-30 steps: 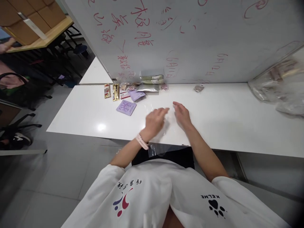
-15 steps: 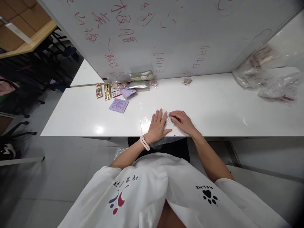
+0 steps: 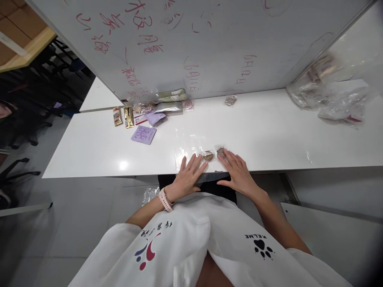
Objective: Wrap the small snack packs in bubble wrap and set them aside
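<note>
Near the front edge of the white table, my left hand (image 3: 187, 177) lies open with fingers spread over a clear plastic bag (image 3: 182, 149). Just beyond its fingertips is a small brown item in clear wrapping (image 3: 208, 156); its exact kind is too small to tell. My right hand (image 3: 239, 175) is open too, its fingertips touching a second small wrapped brown item (image 3: 221, 152). The two wrapped pieces sit side by side, slightly apart. Part of the bag hangs over the table edge.
Back left on the table (image 3: 89, 147) are a purple packet (image 3: 144, 134), a gold sachet (image 3: 129, 116), a red and gold sachet (image 3: 117, 116) and green packets (image 3: 171, 95). A small packet (image 3: 230, 100) lies by the whiteboard (image 3: 221, 44). Bulky clear bags (image 3: 341, 97) stand at right.
Both hands have drawn back toward my body. My right fingers have spread from a curled shape. The two small wrapped pieces, hidden under the hands before, now show.
</note>
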A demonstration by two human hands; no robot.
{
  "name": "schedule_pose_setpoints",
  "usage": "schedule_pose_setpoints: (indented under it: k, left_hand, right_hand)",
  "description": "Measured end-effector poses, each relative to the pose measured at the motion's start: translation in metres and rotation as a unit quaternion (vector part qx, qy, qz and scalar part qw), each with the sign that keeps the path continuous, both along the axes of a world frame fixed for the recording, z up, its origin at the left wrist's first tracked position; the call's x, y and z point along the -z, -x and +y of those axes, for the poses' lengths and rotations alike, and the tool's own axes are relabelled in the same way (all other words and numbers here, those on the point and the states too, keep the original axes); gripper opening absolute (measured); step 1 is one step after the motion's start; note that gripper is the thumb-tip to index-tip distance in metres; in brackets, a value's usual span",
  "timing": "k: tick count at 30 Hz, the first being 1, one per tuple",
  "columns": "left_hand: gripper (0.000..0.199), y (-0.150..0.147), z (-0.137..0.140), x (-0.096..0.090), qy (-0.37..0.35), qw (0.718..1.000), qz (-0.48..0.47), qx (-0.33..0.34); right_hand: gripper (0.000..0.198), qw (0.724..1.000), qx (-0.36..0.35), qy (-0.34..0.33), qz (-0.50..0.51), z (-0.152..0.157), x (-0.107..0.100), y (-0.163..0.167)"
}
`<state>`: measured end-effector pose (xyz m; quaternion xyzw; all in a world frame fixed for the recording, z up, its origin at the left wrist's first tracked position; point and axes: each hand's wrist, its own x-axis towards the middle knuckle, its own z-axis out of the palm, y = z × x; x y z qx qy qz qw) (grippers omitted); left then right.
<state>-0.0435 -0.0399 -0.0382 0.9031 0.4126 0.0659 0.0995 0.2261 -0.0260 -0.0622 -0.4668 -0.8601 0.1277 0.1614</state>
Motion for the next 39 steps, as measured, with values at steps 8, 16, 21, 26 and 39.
schedule_pose_setpoints:
  k: [8, 16, 21, 26, 39]
  left_hand:
    - [0.044, 0.065, -0.012, 0.025, -0.074, 0.984, -0.094, -0.135]
    - [0.021, 0.101, -0.011, -0.003, -0.042, 0.934, -0.256, -0.246]
    - [0.018, 0.106, 0.0, -0.009, 0.052, 0.901, -0.325, -0.282]
    - [0.031, 0.099, 0.015, -0.004, 0.061, 0.876, -0.288, -0.383]
    - [0.04, 0.086, 0.038, 0.021, -0.094, 0.894, -0.116, -0.423]
  right_hand:
    - [0.072, 0.999, 0.01, 0.022, 0.027, -0.011, -0.002, 0.0]
    - [0.058, 0.999, 0.031, -0.02, 0.026, -0.008, 0.006, 0.021]
    - [0.045, 0.998, 0.027, -0.003, 0.064, -0.006, 0.003, 0.013]
    - [0.038, 0.99, 0.081, 0.008, 0.113, -0.003, -0.005, -0.002]
    - [0.034, 0.983, 0.141, 0.01, -0.121, 0.032, -0.039, -0.039]
